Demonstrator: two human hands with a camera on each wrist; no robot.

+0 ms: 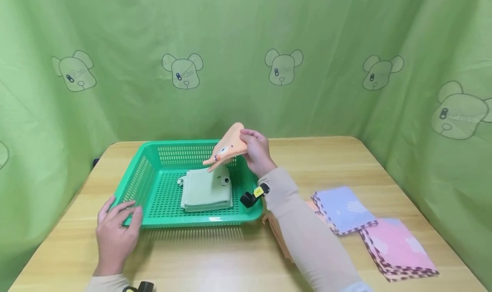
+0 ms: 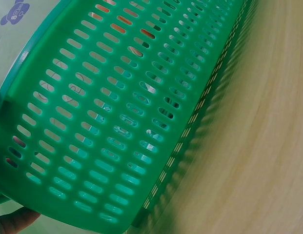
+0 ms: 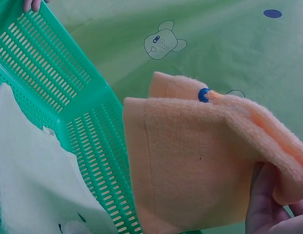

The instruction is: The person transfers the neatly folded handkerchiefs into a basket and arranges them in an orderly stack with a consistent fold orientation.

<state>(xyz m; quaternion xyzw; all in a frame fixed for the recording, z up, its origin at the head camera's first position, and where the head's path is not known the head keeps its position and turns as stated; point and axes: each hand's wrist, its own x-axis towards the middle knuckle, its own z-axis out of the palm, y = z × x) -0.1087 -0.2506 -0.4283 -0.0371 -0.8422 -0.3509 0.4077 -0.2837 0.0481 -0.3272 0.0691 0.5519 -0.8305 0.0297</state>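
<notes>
My right hand point(image 1: 258, 153) pinches a folded orange towel point(image 1: 229, 143) by one end. The towel hangs above the right part of a green plastic basket point(image 1: 132, 176), its embroidered face partly showing. In the right wrist view, the orange towel point(image 3: 190, 156) droops in a fold from the thumb and fingers point(image 3: 263, 195). My left hand point(image 1: 118, 230) holds the basket's near left corner, fingers hooked over the rim. Inside the basket lies a folded pale green towel stack point(image 1: 205, 191) with an embroidered eye, below the orange towel. The left wrist view mostly shows the basket's slotted wall point(image 2: 107, 122).
Right of the basket, a folded blue towel point(image 1: 342, 206) and a pink towel stack point(image 1: 401, 245) with checked edges lie on the wooden table point(image 1: 192, 262). More orange towels point(image 1: 280, 238) are partly hidden beneath my right forearm. A green curtain point(image 1: 238, 100) hangs behind the table.
</notes>
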